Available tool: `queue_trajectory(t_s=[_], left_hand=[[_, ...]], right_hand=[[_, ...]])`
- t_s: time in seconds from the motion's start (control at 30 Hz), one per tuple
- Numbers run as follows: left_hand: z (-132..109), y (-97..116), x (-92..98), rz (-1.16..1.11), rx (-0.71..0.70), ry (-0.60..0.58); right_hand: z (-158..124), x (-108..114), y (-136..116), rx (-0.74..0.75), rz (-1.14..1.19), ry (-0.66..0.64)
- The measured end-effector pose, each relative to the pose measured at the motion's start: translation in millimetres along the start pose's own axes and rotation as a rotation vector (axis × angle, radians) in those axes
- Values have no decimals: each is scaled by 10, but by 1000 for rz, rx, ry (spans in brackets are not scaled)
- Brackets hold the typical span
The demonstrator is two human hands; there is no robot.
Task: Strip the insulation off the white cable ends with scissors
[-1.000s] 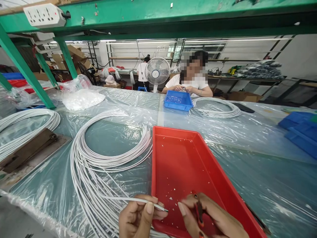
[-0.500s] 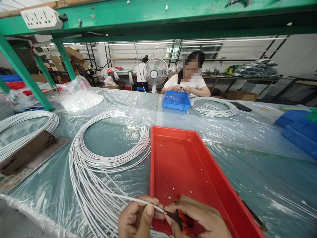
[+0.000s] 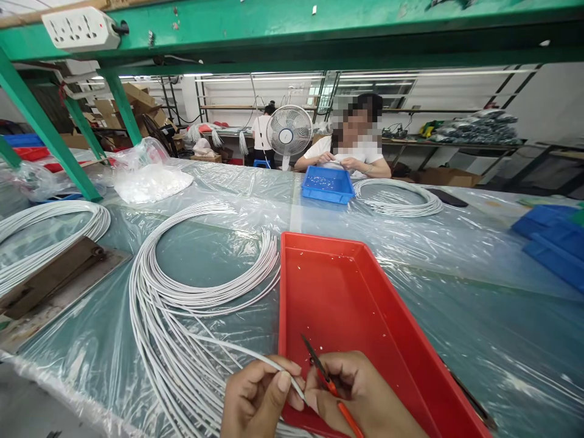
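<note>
My left hand (image 3: 260, 398) pinches a white cable (image 3: 269, 361) near its end, between thumb and fingers. That cable runs back to a large coiled bundle of white cables (image 3: 150, 316) on the table to the left. In my right hand (image 3: 360, 389) is a pair of scissors (image 3: 331, 384) with dark pointed blades and orange handles, the blades angled up and left. The right thumb and fingertip are at the cable's end, close to my left fingers. Both hands are over the near end of a red tray (image 3: 337, 298) with small white scraps in it.
Plastic film covers the table (image 3: 456, 316). A metal block (image 3: 50, 277) and another cable coil (image 3: 86, 213) lie at left. Across the table, a person (image 3: 358, 146) works by a blue tray (image 3: 327, 193) and a coil (image 3: 406, 210). A green beam (image 3: 274, 30) spans overhead.
The scissors have turned in my right hand, so their blades now point up and away from the cable. Both hands stay close together around the cable end.
</note>
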State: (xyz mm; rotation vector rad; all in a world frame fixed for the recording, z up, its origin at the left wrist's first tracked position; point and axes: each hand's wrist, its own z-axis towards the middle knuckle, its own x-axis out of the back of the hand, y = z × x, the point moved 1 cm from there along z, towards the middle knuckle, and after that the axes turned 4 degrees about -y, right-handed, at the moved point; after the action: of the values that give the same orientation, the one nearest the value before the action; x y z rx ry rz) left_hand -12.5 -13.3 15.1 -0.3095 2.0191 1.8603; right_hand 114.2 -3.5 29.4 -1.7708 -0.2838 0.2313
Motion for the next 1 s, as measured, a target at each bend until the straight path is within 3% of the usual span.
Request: queue_trajectory(t_s=[0.2,0.37,0.47,0.73,1.0], left_hand=[[48,-21,30,-27,64,-42],[69,-43,26,-125,151,-88],[76,-59,17,-203,222,-95],[82,-89,-9,-331,296,-104],[64,-119,-57,-336,323,-20]], right_hand=[[3,42,153,58,31,-16],[-58,128,160,318,-372,91],[-103,169,77,428,-548,70],[-149,202,-5,472,-593,44],[-183,203,42,463,-671,115]])
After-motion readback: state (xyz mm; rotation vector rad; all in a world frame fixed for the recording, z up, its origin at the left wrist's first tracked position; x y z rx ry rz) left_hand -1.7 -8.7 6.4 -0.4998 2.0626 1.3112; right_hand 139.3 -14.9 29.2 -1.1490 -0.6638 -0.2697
